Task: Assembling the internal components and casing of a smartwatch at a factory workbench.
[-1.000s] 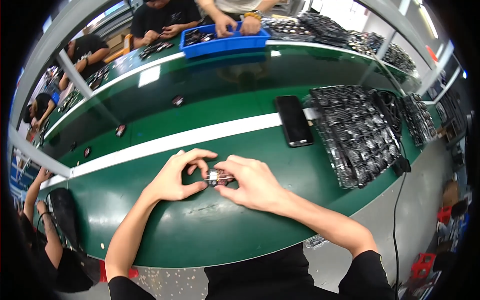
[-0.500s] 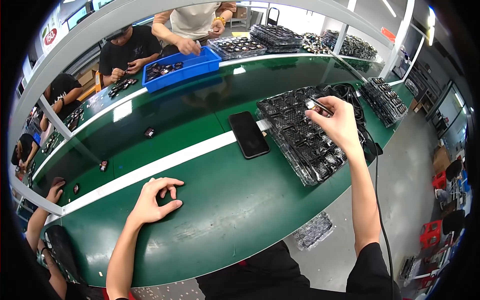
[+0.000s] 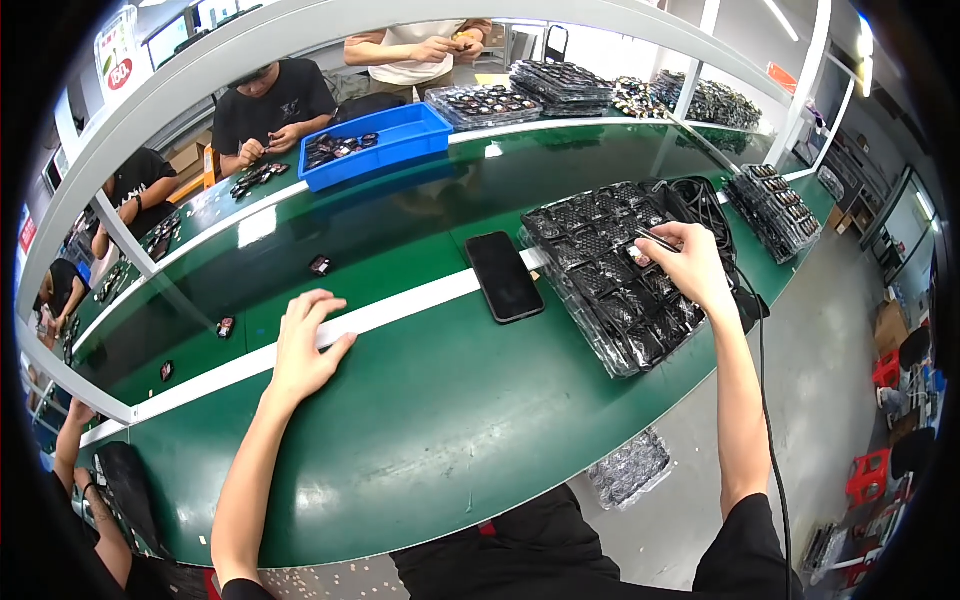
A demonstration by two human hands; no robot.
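My right hand (image 3: 692,262) is closed on a thin dark tool (image 3: 655,240), held above a black tray with square pockets (image 3: 585,240). Just under the fingertips, a small part with a pale, reddish face (image 3: 638,257) is at one pocket; whether the fingers also touch it I cannot tell. The tray rests in a stack of clear plastic trays. My left hand (image 3: 308,345) is empty, fingers apart, over the white strip (image 3: 400,305) that runs along the green bench. A black phone (image 3: 504,278) lies between my hands, by the tray's left edge.
Small dark parts (image 3: 320,265) lie spaced along the green belt beyond the strip. Farther off stand a blue bin (image 3: 400,160) and filled trays (image 3: 485,105); co-workers sit and stand there. A black cable (image 3: 765,400) hangs by my right arm. A black pouch (image 3: 125,490) lies at left.
My left hand has moved forward to the white strip, fingers spreading. My right hand has come slightly down and right, with the small part lower at the tray. A co-worker's hand has left the blue bin.
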